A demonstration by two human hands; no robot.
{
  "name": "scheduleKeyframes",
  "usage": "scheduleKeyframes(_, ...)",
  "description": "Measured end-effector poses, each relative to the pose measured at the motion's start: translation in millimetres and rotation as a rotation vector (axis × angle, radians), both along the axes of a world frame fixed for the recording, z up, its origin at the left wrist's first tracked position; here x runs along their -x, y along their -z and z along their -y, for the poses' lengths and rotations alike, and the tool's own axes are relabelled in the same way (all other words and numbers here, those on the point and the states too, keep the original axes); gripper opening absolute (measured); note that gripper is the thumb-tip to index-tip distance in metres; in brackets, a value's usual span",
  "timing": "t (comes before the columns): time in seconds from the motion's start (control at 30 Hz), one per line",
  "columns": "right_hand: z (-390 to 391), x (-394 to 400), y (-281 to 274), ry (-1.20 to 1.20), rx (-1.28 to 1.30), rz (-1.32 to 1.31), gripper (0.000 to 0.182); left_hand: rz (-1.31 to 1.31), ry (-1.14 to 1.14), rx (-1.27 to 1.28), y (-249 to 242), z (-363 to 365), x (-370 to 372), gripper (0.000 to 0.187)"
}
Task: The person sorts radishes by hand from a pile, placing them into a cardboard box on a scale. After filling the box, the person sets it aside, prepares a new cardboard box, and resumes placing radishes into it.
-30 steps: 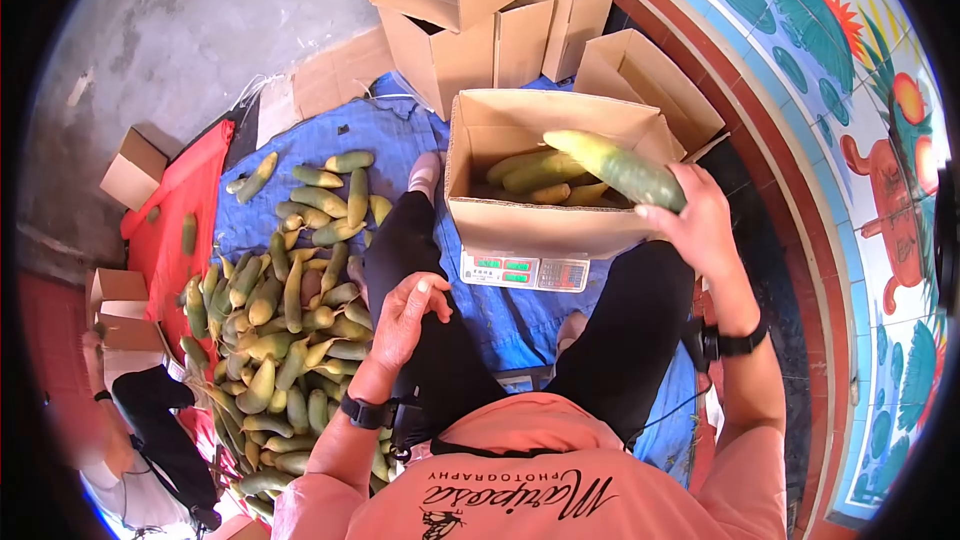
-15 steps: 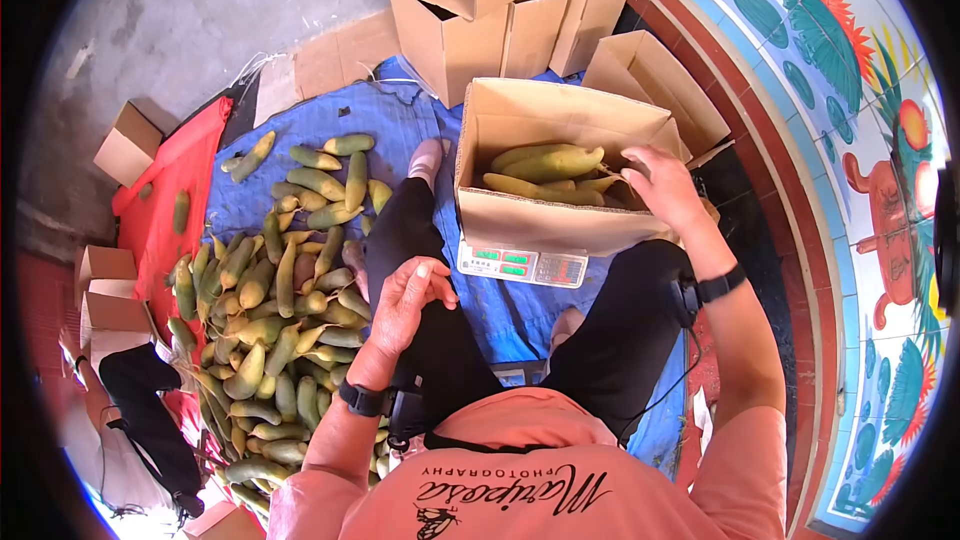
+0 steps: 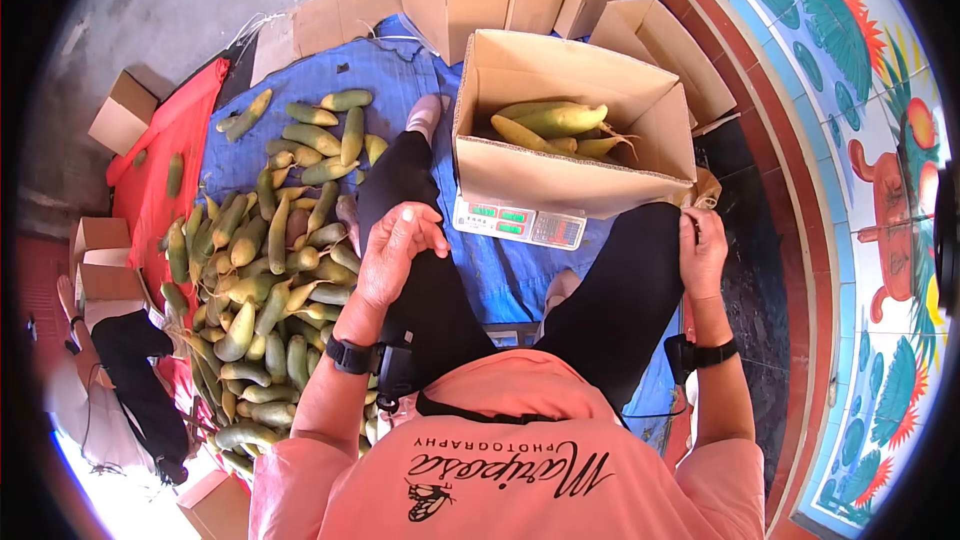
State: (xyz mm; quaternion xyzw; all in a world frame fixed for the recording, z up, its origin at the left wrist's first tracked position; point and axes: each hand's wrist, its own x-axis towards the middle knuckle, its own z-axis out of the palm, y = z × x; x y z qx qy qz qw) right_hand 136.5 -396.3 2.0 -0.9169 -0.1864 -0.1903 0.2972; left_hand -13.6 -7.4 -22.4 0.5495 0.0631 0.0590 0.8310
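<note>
My left hand (image 3: 398, 248) hovers above my left thigh, fingers loosely bent and apart, with nothing visible in it. Beside my right knee is my right hand (image 3: 704, 252), its fingers curled in; a small dark spot shows at them, too small to name. Between my legs an open cardboard box (image 3: 575, 175) stands on a digital scale (image 3: 520, 224) with lit displays. Several green radishes (image 3: 560, 121) lie inside the box. To the left of my left leg is a big heap of green radishes (image 3: 245, 325).
Loose radishes (image 3: 310, 138) lie on the blue tarp (image 3: 385, 70). Open cardboard boxes (image 3: 455, 5) are stacked behind the scale. A red sheet (image 3: 150, 205) and smaller boxes (image 3: 105, 265) are at left, near another person's dark-clothed leg (image 3: 140, 380). A painted tile wall (image 3: 880, 240) curves along the right.
My right hand has left the box and come down beside my right knee, its fingers now curled. My left hand stays over my left thigh. The camera view has tilted slightly.
</note>
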Motion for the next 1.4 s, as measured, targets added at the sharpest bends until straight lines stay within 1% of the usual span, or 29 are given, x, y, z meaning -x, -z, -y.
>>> scheduleKeyframes(0.03,-2,2,3,-0.053,0.102,0.104,0.009,-0.001,0.006,0.004,0,0,0,0.038)
scheduleKeyframes(0.13,-7,6,5,0.002,0.128,0.122,0.010,-0.006,0.004,-0.005,-2,1,0,0.039)
scheduleKeyframes(0.27,-9,5,6,0.011,0.144,0.151,0.009,-0.002,-0.006,0.014,-1,1,0,0.039)
scheduleKeyframes(1.4,-16,3,11,0.002,0.139,0.173,0.008,0.008,0.011,0.119,1,-2,3,0.047)
